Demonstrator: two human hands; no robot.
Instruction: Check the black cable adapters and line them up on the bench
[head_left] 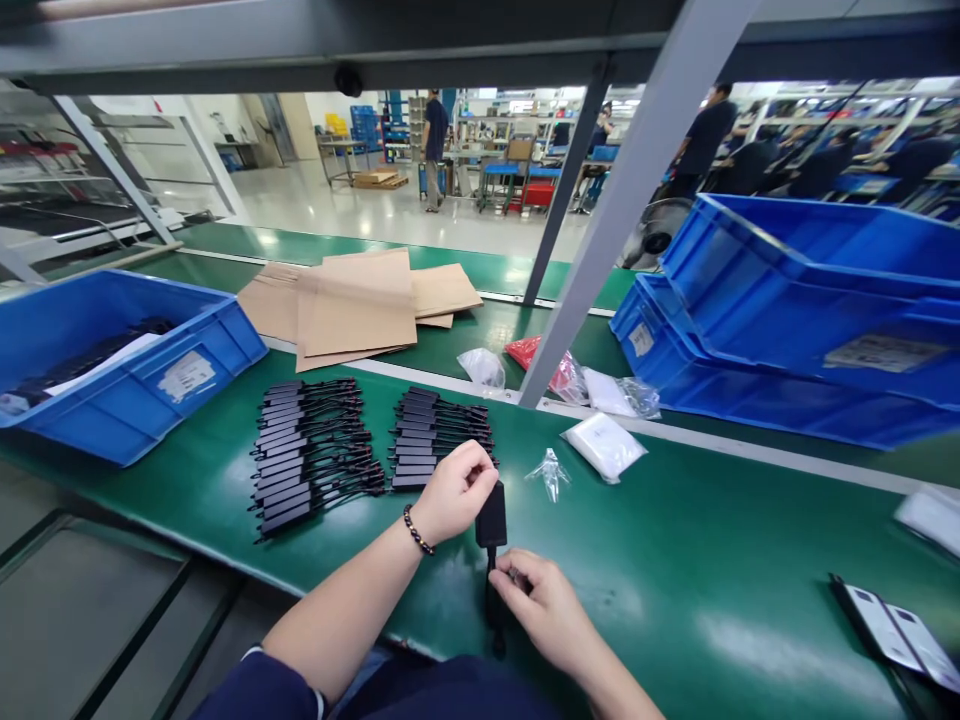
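A small black rectangular box with a cable (491, 515) is upright over the green work surface, between my hands. My left hand (456, 492), with a beaded bracelet at its wrist, pinches the upper end of the box. Below it, my right hand (541, 604) closes thumb and fingers at the cable that leaves the box's lower end; its fingertips partly hide the cable. Left of my hands lie two groups of similar black boxes with cables, a larger group (289, 460) and a smaller one (416, 440). Some small clear plastic pieces (551, 474) lie just right of my left hand.
A blue bin (142, 400) with black items stands at left; stacked blue bins (750, 370) stand at right. Cardboard sheets (360, 305), a white packet (604, 446) and a red bag (525, 350) lie ahead. A slanted metal post (600, 220) rises from the bench. People are in the background.
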